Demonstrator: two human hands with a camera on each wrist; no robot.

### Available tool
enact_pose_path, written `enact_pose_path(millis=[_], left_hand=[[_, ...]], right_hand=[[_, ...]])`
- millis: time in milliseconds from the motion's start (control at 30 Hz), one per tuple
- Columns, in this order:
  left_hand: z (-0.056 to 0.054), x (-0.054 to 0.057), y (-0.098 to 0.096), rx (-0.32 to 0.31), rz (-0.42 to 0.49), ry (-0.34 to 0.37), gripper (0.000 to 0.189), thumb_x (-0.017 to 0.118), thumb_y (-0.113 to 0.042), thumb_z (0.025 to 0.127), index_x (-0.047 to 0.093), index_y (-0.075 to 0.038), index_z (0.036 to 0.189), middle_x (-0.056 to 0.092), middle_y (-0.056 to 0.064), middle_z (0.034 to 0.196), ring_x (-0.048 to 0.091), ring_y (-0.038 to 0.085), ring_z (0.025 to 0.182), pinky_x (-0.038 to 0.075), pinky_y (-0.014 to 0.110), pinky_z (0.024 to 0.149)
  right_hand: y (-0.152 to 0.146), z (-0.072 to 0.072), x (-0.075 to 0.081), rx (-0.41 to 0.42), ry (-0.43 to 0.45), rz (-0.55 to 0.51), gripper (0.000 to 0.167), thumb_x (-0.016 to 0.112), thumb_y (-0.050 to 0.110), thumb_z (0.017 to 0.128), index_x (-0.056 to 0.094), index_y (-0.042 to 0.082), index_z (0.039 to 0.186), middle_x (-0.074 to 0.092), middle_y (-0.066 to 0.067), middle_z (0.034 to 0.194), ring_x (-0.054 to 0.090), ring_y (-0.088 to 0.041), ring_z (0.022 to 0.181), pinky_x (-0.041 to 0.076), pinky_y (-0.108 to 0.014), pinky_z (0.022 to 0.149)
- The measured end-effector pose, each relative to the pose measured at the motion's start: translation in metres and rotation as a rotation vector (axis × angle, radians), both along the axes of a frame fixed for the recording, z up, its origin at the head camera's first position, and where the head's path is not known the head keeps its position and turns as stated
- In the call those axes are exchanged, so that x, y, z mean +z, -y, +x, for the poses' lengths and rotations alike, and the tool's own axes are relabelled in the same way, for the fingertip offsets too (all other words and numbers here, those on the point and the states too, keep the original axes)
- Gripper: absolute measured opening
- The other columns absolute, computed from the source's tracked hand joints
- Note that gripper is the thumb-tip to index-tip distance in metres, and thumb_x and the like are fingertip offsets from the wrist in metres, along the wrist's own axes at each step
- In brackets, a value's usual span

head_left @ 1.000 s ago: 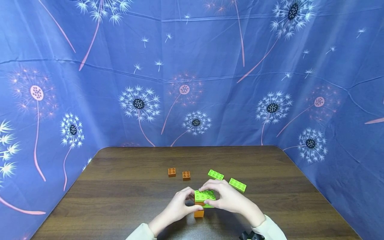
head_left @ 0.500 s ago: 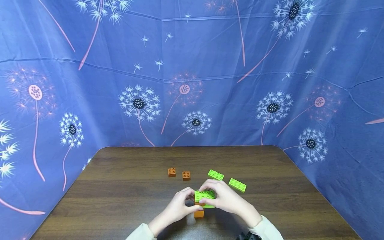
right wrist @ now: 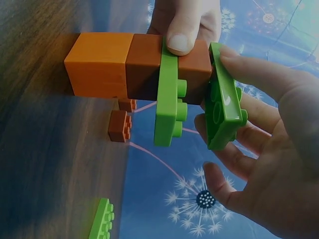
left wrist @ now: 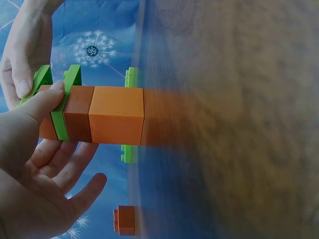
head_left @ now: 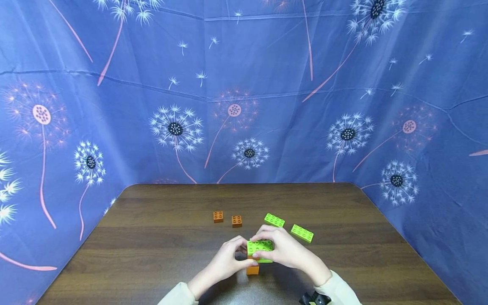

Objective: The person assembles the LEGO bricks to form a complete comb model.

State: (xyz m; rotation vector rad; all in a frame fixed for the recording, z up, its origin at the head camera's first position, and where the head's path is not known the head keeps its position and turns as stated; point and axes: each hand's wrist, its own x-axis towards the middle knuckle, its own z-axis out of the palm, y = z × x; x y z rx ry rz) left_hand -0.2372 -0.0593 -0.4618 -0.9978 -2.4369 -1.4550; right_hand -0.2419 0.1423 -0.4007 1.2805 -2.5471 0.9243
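A tower of toy building bricks stands upright on the table: an orange block (head_left: 252, 270) at the bottom, a brown brick (right wrist: 143, 64), a long green brick (right wrist: 167, 114), then another brown brick (right wrist: 194, 62). My left hand (head_left: 226, 262) grips the tower from the left, its thumb on the near side at the lower green brick. At the top, my right hand (head_left: 287, 250) pinches a second long green brick (right wrist: 224, 107) between thumb and fingers. That brick sits slightly tilted against the upper brown brick, a gap showing along part of its underside in the right wrist view.
Two small brown bricks (head_left: 237, 221) lie beyond the tower on the wooden table (head_left: 152, 237). Two long green bricks (head_left: 302, 233) lie behind the right hand. A blue dandelion-patterned cloth (head_left: 289, 127) hangs around the table's back and sides.
The right thumb has slid a little left along the near edge of the top green brick. The left hand and tower stay in place; the head view has shifted slightly.
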Motion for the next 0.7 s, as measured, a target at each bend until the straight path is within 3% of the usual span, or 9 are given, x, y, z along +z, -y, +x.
enact_pose_path(millis=[300,700], left_hand=[[0.0020,0.0015,0.0003,0.007,-0.011,0.005,0.024,0.077,-0.019,0.076,0.062,-0.008,0.091,0.061,0.000,0.089,0.063,0.006,0.081,0.055,0.027,0.076],[0.0015,0.0016,-0.0001,0.012,-0.011,0.005,0.024,0.077,-0.020,0.076,0.062,-0.008,0.091,0.061,0.001,0.089,0.063,0.006,0.081,0.055,0.026,0.075]], right_hand=[[0.0007,0.0005,-0.0001,-0.020,-0.022,0.006,0.025,0.073,0.028,0.081,0.070,0.014,0.102,0.061,0.010,0.085,0.045,0.000,0.067,0.036,-0.011,0.061],[0.0019,0.0014,-0.0004,-0.040,-0.017,-0.019,0.026,0.077,0.026,0.076,0.071,0.014,0.098,0.058,0.010,0.079,0.043,-0.001,0.065,0.034,-0.010,0.060]])
